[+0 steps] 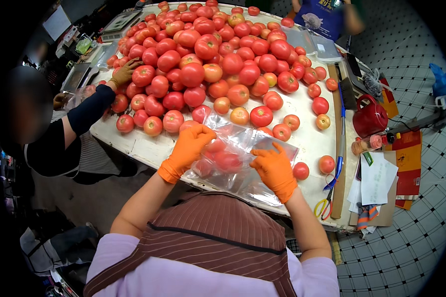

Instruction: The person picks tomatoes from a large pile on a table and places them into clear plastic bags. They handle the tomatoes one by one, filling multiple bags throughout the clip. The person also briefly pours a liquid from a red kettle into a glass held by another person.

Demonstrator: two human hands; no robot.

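My left hand (187, 152), in an orange glove, pinches the upper edge of a clear plastic bag (223, 139). Several red tomatoes (226, 160) show through the film of that bag. My right hand (273, 169), gloved the same way, is over flat clear plastic bags (262, 189) at the table's near edge. Its fingers are bent and partly apart; whether they grip the film is unclear. Beyond both hands rises a large heap of loose tomatoes (206, 46). A single tomato (301, 170) lies just right of my right hand.
A co-worker's gloved hand (126, 72) touches the heap at left. Along the table's right side lie a long-handled brush (342, 130), scissors (323, 208), a red jug (369, 115), a glass jar (367, 144) and papers (377, 178). A scale (120, 24) stands at far left.
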